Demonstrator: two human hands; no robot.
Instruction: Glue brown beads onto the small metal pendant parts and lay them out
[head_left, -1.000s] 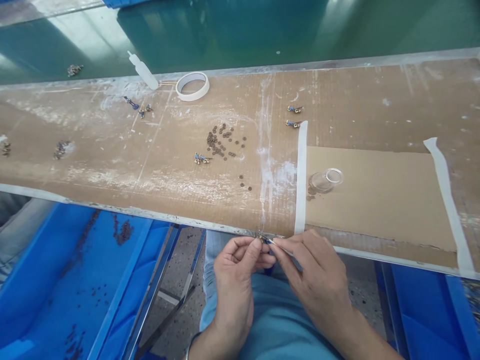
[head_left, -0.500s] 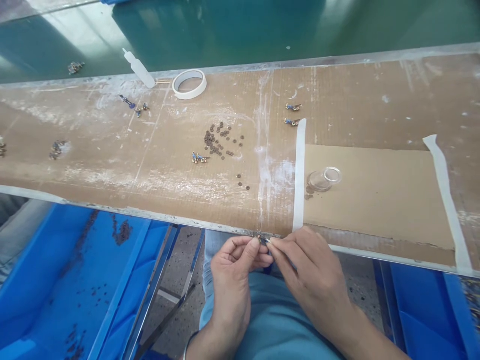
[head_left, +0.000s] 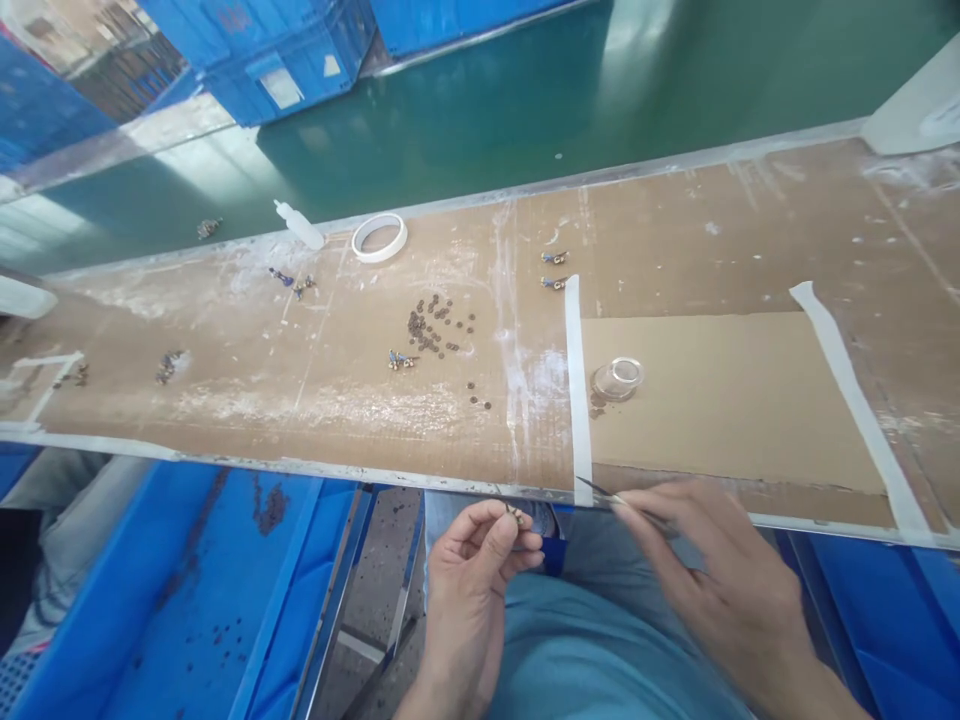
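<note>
My left hand (head_left: 480, 560) is closed, thumb and fingertips pinching a small painted figurine (head_left: 514, 514) just off the bench's front edge. Most of that figurine is hidden by the fingers. To its right, my right hand (head_left: 712, 560) is closed on dark, pointed tweezers (head_left: 596, 488), whose tips point left and stand apart from the figurine. On the bench beyond lie a pile of small brown discs (head_left: 426, 325) and a pair of blue-and-gold figurines (head_left: 402, 360). A clear cup (head_left: 619, 379) rests on a cardboard sheet (head_left: 720, 400) next to some brown liquid.
A tape roll (head_left: 379, 238) and a white squeeze bottle (head_left: 300, 226) lie along the back edge. More figurines (head_left: 554, 258) are scattered on the bench. Blue bins (head_left: 225, 600) stand below the front edge, and blue crates (head_left: 292, 60) beyond the green surface. Another person's leg (head_left: 75, 540) is at left.
My right hand has drawn back to the right with the tweezers, away from the figurine. My left hand keeps its pinch. The view has tilted up, showing the crates at the back.
</note>
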